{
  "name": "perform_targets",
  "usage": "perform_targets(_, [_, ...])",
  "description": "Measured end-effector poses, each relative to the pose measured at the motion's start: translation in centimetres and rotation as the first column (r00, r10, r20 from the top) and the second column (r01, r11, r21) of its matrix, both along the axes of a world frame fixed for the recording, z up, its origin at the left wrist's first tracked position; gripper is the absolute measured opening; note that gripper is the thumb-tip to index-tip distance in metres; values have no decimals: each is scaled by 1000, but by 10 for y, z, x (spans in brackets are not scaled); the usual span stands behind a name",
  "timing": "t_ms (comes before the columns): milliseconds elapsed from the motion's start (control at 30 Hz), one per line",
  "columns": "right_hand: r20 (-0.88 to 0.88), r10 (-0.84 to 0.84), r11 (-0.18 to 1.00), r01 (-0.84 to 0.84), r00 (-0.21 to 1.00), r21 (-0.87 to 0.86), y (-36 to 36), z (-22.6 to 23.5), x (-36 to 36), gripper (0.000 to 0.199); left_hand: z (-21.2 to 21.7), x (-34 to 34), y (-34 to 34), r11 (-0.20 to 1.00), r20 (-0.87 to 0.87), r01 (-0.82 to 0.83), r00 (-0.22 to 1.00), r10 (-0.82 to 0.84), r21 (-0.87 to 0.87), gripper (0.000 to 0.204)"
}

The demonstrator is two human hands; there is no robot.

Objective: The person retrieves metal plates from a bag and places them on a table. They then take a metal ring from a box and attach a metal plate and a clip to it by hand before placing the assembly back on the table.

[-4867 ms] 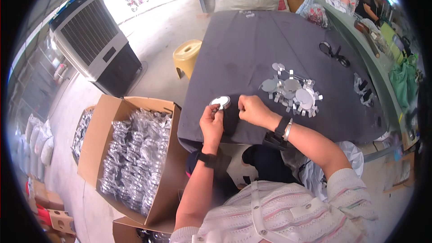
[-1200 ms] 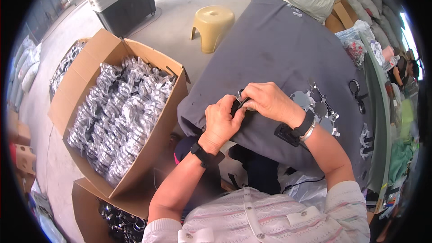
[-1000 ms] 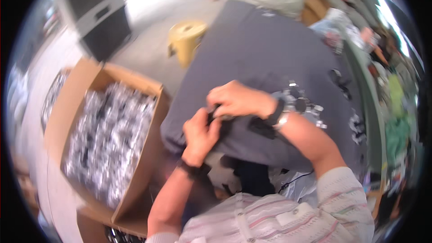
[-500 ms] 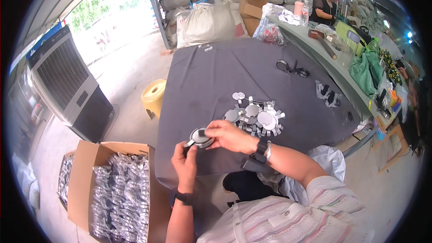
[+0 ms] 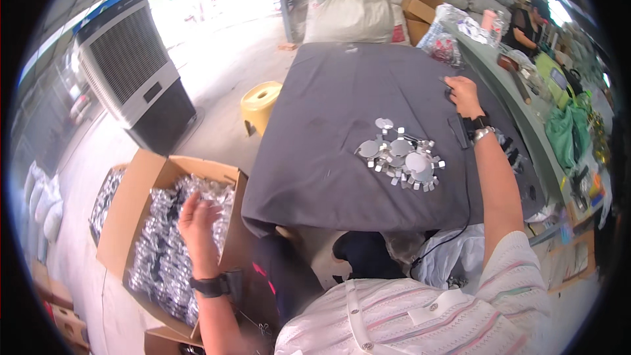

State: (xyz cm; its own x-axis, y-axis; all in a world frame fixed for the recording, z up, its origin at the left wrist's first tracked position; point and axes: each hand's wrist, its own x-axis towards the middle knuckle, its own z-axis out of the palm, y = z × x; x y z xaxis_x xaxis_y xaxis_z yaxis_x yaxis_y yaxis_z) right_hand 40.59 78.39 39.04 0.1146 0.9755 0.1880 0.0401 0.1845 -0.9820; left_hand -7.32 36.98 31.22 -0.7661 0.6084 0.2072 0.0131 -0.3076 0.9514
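The left hand [image 5: 197,218] reaches down off the side of the table into the open cardboard box [image 5: 135,184] on the floor, its fingers spread and loosely curled over the heap of small shiny wrapped pieces [image 5: 164,256] that fills the box; it touches the top of the heap near the box's far end, but whether it has closed on any piece cannot be told. The heap lies directly under and just ahead of this hand, and the box's long axis runs from near the person's knee away toward the grey air cooler [image 5: 131,69]. The right hand [image 5: 463,95] is stretched the other way, far across the dark grey cloth [image 5: 342,105] on the table, resting near its right edge with fingers bent down on something small and dark that is too small to make out. Between the two hands, on the cloth, sits a cluster of round silver discs with tabs [image 5: 401,158], well apart from the left hand and nearer the right forearm than the right hand itself. A yellow stool [image 5: 261,102] stands on the floor beside the table's left edge.
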Motion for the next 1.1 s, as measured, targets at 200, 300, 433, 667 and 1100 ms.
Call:
perform_targets(200, [-114,255,966,-257,960,-4,-51,-44,-62,19,-4,-38,-89,951,216,-304,934,284,63,32])
perform_targets(300, [-59,430,899,-434,901,-66,-87,-52,-109,21,-19,-36,-118,925,261,-376,900,350,56,29])
perform_targets(433, [86,502,864,-494,860,-99,-112,-46,-121,16,-29,-31,-111,960,265,-280,926,267,10,28])
perform_targets(667, [308,614,786,-599,727,-152,-136,-51,-148,18,-62,-69,-198,869,313,-491,835,452,57,35])
perform_targets(1100, [-22,788,594,-770,615,-233,-136,-99,-187,4,-220,11,-457,271,479,-877,54,876,-397,11])
